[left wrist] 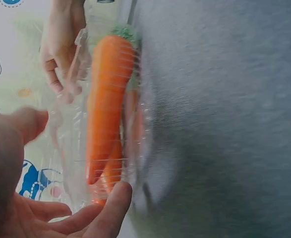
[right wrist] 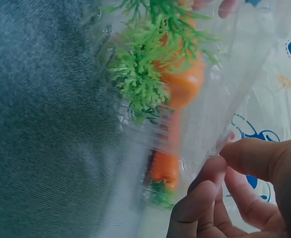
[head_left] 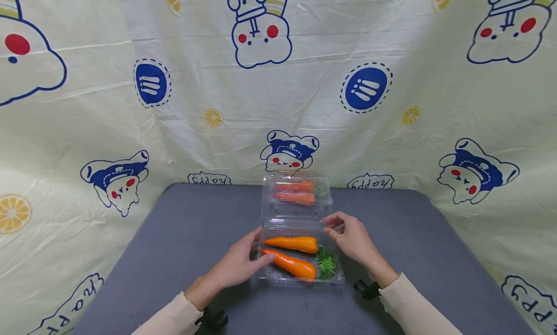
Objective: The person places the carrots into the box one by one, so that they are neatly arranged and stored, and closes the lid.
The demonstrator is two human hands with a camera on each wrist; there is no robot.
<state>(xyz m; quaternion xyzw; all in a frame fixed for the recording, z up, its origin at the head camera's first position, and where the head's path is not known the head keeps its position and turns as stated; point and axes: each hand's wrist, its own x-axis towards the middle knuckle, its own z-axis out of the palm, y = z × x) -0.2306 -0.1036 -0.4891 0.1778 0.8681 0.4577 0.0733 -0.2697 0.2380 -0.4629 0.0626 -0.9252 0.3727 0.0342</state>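
A clear plastic clamshell container [head_left: 274, 278] lies unfolded on the grey table. In its near half are two orange carrots, one carrot [head_left: 290, 244] behind the other carrot [head_left: 292, 266], with green leafy tops [head_left: 326, 265] at the right end. My left hand [head_left: 238, 261] rests at the container's left end, fingers along the end wall and straight thumb over the rim near the carrot tips. With thumb and forefinger, my right hand [head_left: 353, 238] pinches a clear plastic edge at the right side by the hinge, where the lid [head_left: 283, 213] joins.
Two paler carrots [head_left: 294, 198] with greenery show at the far half of the plastic, seen through or in it. The grey table [head_left: 209, 214] extends to both sides. A white patterned cloth [head_left: 304, 93] hangs behind it. Black straps circle both wrists.
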